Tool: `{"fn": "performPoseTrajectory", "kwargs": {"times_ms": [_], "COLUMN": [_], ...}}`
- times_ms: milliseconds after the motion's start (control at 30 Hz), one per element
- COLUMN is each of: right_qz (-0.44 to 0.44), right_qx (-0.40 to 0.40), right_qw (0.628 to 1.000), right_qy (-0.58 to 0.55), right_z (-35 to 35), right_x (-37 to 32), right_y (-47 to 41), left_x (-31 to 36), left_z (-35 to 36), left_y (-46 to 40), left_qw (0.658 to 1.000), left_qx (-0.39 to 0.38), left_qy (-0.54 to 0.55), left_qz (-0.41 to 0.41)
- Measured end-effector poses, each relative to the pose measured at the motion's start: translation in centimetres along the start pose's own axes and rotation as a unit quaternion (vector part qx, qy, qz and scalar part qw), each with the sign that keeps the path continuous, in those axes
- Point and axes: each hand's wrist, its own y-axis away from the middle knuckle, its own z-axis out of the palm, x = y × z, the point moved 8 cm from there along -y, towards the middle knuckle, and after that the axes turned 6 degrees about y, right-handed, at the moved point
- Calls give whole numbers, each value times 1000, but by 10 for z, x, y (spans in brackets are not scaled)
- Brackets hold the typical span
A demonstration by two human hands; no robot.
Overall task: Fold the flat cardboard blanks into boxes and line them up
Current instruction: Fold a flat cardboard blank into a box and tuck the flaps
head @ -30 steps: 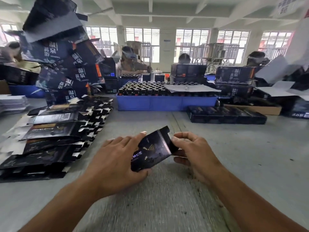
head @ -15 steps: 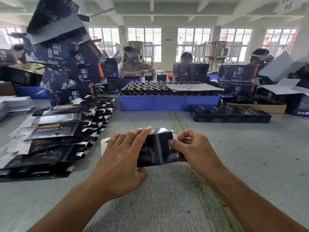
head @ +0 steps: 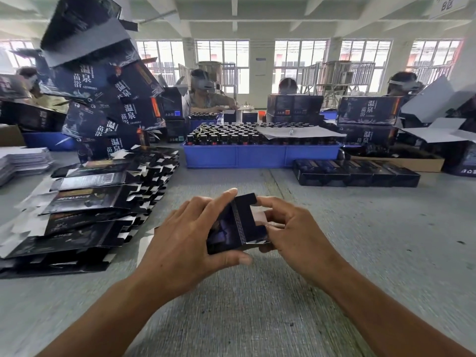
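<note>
Midair, left hand (head: 180, 243) and right hand (head: 296, 235) fingers curled round one half-opened box blank (head: 233, 225) (dark, glossy).

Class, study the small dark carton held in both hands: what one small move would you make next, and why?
Probably fold the open end flaps shut with the right hand. The carton already looks opened into a box shape, the left hand grips its body, and the right fingers sit at the flaps on its right end, which stand unfolded.
</note>
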Motion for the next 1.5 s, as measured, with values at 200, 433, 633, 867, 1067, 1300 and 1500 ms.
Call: {"fn": "performPoseTrajectory", "kwargs": {"times_ms": [200, 433, 633, 867, 1067, 1300, 1500], "right_qz": [-18, -43, -62, -89, -80, -54, -60], "right_qx": [29, 84, 114, 122, 97, 3, 90], "right_qw": [999, 994, 988, 978, 980, 989, 982], "right_qy": [19, 47, 85, 145, 153, 139, 155], "right_z": [-5, -10, -9, -8, -5, 11, -2], "right_x": [-5, -10, -14, -22, -22, -19, -20], "right_y": [1, 3, 7, 9, 8, 10, 11], "left_x": [13, 9, 8, 6, 8, -5, 8], "left_z": [-3, -1, -2, -2, 1, -1, 0], "left_y": [2, 1, 1, 1, 1, 3, 2], "left_qw": [999, 999, 999, 998, 999, 998, 998], "left_qx": [11, 15, 29, 46, 27, 34, 33], "left_qy": [-12, 26, 31, 52, 37, 46, 53], "left_qz": [33, 12, 12, 0, 13, -11, 14]}}
